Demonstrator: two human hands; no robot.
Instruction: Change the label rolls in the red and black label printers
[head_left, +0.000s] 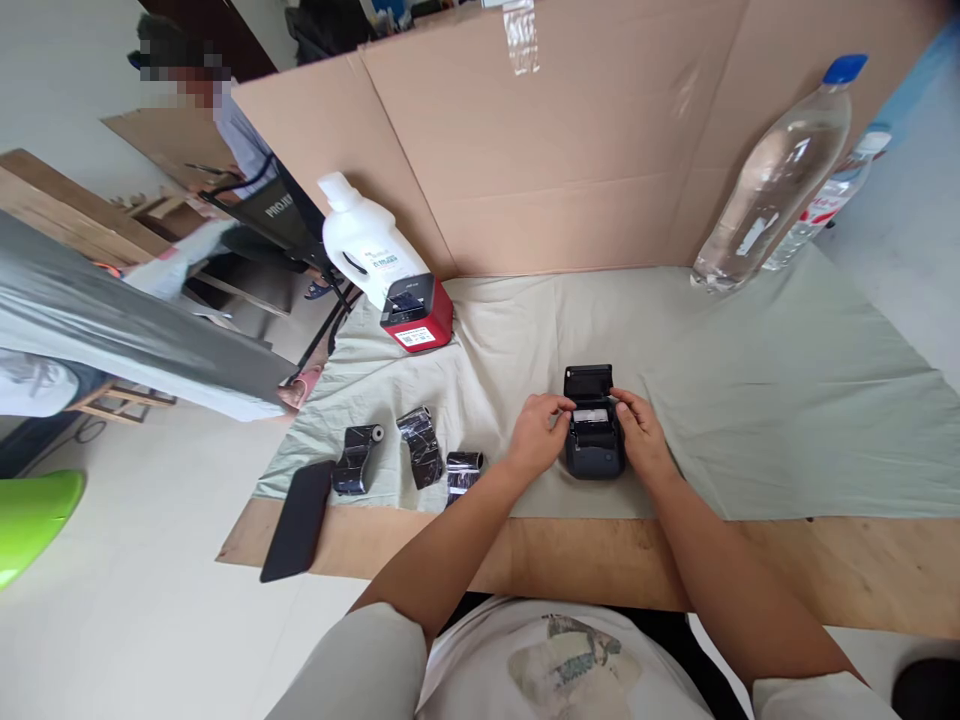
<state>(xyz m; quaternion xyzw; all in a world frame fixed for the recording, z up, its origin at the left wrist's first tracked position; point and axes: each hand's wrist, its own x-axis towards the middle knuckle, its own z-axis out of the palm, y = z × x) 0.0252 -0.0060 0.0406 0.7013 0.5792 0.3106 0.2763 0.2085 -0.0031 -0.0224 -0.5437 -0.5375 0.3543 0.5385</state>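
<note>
A small black portable printer stands on the cloth in front of me. Its lid is flipped up at the back, and a white paper roll shows in the compartment. On the printer's left edge, beside the roll, the bent fingers and thumb of my left hand are closed in. My right hand grips the right edge close to the lid's hinge, thumb and forefinger bent. The fingertips' exact contact with the roll is too small to make out.
Left of the printer lie black film rolls and a dark phone. Behind them are a red-black box-shaped device and a white jug. Cardboard walls the back; a large water bottle leans right. A person sits far left.
</note>
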